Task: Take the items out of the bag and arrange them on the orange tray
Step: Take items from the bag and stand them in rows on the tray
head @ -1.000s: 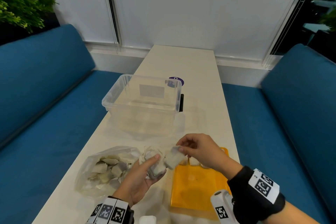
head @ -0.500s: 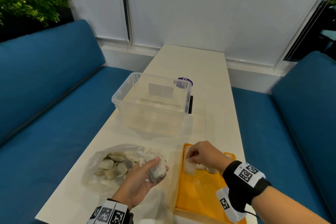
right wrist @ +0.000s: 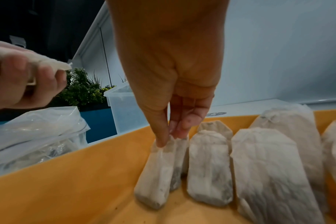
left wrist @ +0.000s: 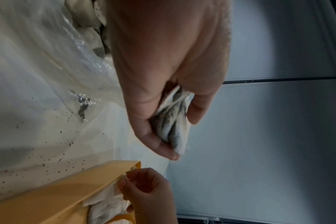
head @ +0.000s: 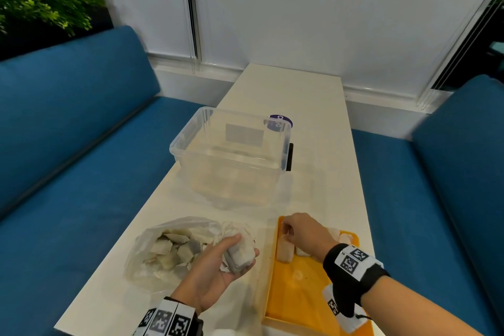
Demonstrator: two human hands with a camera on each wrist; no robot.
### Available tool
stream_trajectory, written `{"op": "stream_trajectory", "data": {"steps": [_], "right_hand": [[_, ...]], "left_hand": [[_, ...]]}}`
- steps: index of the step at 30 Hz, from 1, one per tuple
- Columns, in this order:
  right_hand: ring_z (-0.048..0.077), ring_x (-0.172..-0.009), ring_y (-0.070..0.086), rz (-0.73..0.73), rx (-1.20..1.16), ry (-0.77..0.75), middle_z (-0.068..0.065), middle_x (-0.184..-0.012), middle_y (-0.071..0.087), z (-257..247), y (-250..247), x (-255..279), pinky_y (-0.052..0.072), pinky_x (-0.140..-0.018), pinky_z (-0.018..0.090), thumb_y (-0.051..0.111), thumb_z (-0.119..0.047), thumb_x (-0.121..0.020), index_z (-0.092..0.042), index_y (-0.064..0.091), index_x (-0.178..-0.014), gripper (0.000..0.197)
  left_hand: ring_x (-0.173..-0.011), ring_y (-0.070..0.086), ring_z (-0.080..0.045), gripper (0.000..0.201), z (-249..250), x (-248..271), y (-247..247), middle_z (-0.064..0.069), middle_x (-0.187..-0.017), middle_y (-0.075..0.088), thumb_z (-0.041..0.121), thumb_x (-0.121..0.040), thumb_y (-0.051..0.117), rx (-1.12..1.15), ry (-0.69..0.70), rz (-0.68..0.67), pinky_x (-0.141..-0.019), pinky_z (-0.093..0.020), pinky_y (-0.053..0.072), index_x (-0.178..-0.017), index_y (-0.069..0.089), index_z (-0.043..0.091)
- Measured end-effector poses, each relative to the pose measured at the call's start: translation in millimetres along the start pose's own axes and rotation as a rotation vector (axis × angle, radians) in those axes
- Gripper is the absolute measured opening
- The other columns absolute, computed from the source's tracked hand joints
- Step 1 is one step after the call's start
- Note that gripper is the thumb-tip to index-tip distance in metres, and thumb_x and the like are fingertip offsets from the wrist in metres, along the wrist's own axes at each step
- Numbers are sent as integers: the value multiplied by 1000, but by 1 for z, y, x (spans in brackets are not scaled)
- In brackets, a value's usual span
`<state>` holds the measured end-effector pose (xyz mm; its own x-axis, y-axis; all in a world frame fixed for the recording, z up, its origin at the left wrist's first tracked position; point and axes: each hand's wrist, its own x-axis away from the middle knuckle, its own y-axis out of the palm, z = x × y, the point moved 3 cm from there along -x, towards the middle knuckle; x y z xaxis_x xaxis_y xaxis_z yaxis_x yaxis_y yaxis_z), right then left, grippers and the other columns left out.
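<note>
A clear plastic bag (head: 169,248) with several tea bags lies on the white table, left of the orange tray (head: 294,294). My left hand (head: 231,256) hovers between them, palm up, gripping a small bundle of tea bags (left wrist: 175,121). My right hand (head: 289,229) is over the tray's far left corner. Its thumb and fingertips (right wrist: 169,136) pinch the top of one tea bag (right wrist: 155,174), which lies on the tray floor at the left end of a row of several tea bags (right wrist: 209,166). The tray wall (right wrist: 86,166) stands just left of it.
An empty clear plastic box (head: 231,153) stands on the table beyond the bag and tray, with a purple round sticker (head: 281,121) behind it. Blue benches (head: 81,172) flank the narrow table. Dark crumbs (left wrist: 48,144) speckle the table beside the tray.
My right hand took a tea bag from beside my left hand down into the tray's far left corner. The left hand kept its bundle and hardly moved.
</note>
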<state>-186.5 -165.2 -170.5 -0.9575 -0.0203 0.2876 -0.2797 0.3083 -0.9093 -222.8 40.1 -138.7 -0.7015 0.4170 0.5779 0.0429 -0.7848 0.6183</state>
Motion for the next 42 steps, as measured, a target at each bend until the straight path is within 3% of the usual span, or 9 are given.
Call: {"op": "stream_trajectory", "data": {"steps": [6,12,18,22,27,30,33,36,42], "right_hand": [[16,-93,56,117,-79,-54,3,-105,63,-16,-23,17,43,-78,24,50,-21,-93,-16,63,-105,18],[4,-82,52,252,-309,-212,-8,-99,64,-53,-50,56,40,-71,9,53,-26,-93,-22,65,-103,16],[5,-102,48,236,-188,-410,-7,-110,57,-75,-47,74,29,-75,3,49,-30,-95,-27,61,-121,29],[8,-110,45,224,-155,-343,-5,-119,51,-73,-45,73,29,-84,10,49,-32,-95,-26,53,-130,36],[4,-86,50,231,-267,-287,-6,-103,55,-68,-52,71,37,-73,8,58,-27,-90,-22,62,-109,20],[3,-84,53,213,-330,-257,-11,-97,55,-68,-53,72,39,-67,7,61,-26,-88,-22,60,-104,17],[3,-85,56,196,-434,-236,-10,-100,61,-68,-53,74,43,-68,9,63,-27,-86,-25,59,-109,23],[3,-79,54,206,-498,-213,-9,-89,58,-66,-53,76,44,-69,11,66,-26,-85,-26,60,-107,23],[3,-76,54,140,-578,-192,-11,-87,60,-64,-55,73,47,-71,16,68,-25,-83,-29,59,-95,16]], "left_hand": [[-77,68,-40,45,-1,1,4,-29,-102,61,6,-71,56,86,-41,-116,-59,-38,59,-116,50,-2],[-83,70,-39,27,-3,2,9,-27,-104,65,3,-89,52,-104,-3,-114,-65,-41,61,-116,51,-4],[-84,71,-31,26,-7,3,13,-19,-96,72,6,-87,55,-235,46,-120,-69,-40,60,-113,57,1],[-94,67,-30,23,-7,2,17,-17,-103,69,13,-89,56,-273,65,-114,-74,-41,59,-110,58,5],[-108,63,-34,33,-4,2,20,-20,-118,64,23,-91,54,-234,37,-97,-74,-42,59,-117,59,4],[-106,63,-30,28,-4,3,22,-16,-113,66,24,-90,55,-305,89,-72,-68,-37,59,-114,60,10],[-106,62,-29,24,-4,4,23,-14,-112,65,21,-88,57,-357,116,-59,-65,-33,59,-112,58,15],[-98,64,-25,21,-4,5,22,-12,-106,66,17,-87,59,-334,134,-35,-61,-31,59,-108,57,15],[-91,65,-21,21,-2,3,22,-9,-97,70,10,-86,60,-346,180,-48,-67,-34,58,-107,59,13]]}}
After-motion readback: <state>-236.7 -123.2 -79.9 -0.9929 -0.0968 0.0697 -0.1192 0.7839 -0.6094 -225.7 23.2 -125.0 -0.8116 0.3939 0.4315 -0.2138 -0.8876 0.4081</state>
